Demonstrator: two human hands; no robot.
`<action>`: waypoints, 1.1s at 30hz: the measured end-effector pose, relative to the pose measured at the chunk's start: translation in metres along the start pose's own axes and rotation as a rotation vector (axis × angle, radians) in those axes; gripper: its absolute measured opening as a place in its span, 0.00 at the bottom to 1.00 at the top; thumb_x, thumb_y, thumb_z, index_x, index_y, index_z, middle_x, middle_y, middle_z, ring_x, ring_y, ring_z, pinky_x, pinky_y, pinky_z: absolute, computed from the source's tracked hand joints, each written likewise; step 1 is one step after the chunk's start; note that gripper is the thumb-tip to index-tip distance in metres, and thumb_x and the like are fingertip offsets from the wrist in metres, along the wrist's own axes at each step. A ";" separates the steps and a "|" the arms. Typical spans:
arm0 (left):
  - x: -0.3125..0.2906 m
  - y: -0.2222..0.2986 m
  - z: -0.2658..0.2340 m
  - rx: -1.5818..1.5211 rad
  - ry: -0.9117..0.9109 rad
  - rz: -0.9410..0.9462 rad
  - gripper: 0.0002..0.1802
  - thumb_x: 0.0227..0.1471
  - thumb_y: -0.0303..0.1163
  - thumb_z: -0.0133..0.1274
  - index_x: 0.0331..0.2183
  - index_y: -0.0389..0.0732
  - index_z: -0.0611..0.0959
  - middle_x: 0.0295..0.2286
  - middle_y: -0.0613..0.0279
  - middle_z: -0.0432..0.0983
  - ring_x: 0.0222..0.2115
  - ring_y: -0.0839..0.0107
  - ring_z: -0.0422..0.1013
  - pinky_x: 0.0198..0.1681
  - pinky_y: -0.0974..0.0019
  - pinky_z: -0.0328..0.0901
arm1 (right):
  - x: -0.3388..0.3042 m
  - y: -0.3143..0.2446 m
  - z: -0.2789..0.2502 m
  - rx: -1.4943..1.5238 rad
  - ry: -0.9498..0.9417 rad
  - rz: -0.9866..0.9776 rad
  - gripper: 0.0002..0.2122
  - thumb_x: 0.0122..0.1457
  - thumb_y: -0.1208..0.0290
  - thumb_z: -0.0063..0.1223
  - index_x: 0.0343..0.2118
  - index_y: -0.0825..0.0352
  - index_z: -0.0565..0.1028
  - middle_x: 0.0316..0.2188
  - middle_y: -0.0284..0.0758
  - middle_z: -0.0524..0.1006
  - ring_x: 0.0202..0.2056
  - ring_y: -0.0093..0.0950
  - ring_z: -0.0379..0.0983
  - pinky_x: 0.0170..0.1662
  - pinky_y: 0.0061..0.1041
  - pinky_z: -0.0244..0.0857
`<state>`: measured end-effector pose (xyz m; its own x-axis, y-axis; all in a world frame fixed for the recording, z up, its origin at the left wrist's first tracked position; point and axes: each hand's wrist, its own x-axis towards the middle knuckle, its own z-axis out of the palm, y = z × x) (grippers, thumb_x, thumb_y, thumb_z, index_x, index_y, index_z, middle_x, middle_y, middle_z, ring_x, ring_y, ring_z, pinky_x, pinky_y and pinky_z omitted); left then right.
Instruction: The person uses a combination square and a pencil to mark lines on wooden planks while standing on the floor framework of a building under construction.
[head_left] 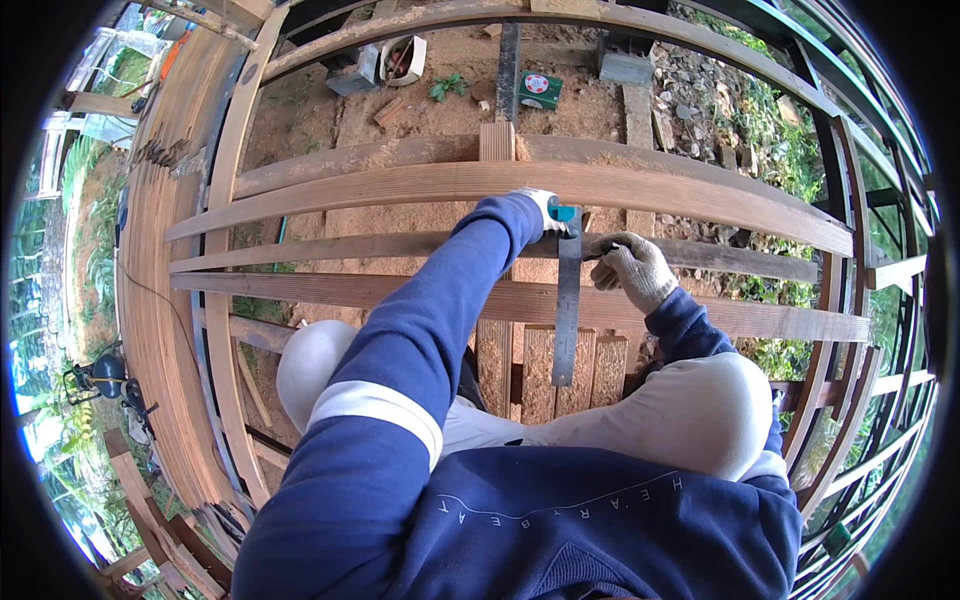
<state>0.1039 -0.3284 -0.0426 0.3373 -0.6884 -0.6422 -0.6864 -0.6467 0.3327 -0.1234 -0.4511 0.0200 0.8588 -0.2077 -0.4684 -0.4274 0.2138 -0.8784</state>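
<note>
My left hand [545, 212], in a white glove, reaches across to a long planed wooden beam [400, 188]. Its fingers close on the teal head of a steel square [567, 310]. The square's flat blade points back toward me across the narrower wooden strips [420, 292]. Just right of the blade is my right hand [635, 272], in a knitted work glove. Its fingers are pinched around a small dark thing, too hidden to name. The left palm and part of the square's head are out of sight.
Long stacked boards [165, 300] run along the left side. Under the open timber frame lies sandy ground with a green box [540, 90], a white container [403, 60] and concrete blocks [625, 65]. Dark metal rails [890, 200] stand at right. Short planks [575, 365] lie between my knees.
</note>
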 end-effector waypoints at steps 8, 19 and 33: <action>0.002 0.009 -0.003 -0.044 0.001 0.046 0.33 0.51 0.64 0.56 0.43 0.44 0.85 0.43 0.47 0.83 0.44 0.47 0.77 0.48 0.52 0.69 | 0.017 0.001 -0.005 -0.018 0.062 -0.021 0.08 0.66 0.77 0.42 0.40 0.72 0.75 0.23 0.39 0.80 0.23 0.25 0.77 0.28 0.25 0.74; 0.009 -0.006 0.005 -0.072 0.007 0.030 0.34 0.46 0.65 0.58 0.42 0.45 0.86 0.42 0.48 0.83 0.45 0.48 0.78 0.48 0.53 0.70 | 0.040 -0.031 0.010 -0.108 0.089 0.061 0.09 0.67 0.74 0.41 0.38 0.70 0.74 0.20 0.36 0.78 0.16 0.23 0.73 0.21 0.23 0.69; 0.005 -0.007 0.004 -0.089 0.046 0.046 0.34 0.46 0.63 0.61 0.44 0.45 0.86 0.42 0.49 0.83 0.45 0.49 0.78 0.49 0.54 0.70 | 0.039 -0.013 0.002 -0.043 0.218 -0.176 0.10 0.68 0.76 0.43 0.45 0.72 0.76 0.27 0.37 0.82 0.28 0.23 0.78 0.34 0.23 0.74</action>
<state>0.1074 -0.3265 -0.0514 0.3372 -0.7309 -0.5934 -0.6423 -0.6394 0.4226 -0.0840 -0.4596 0.0134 0.8418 -0.4397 -0.3132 -0.2922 0.1167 -0.9492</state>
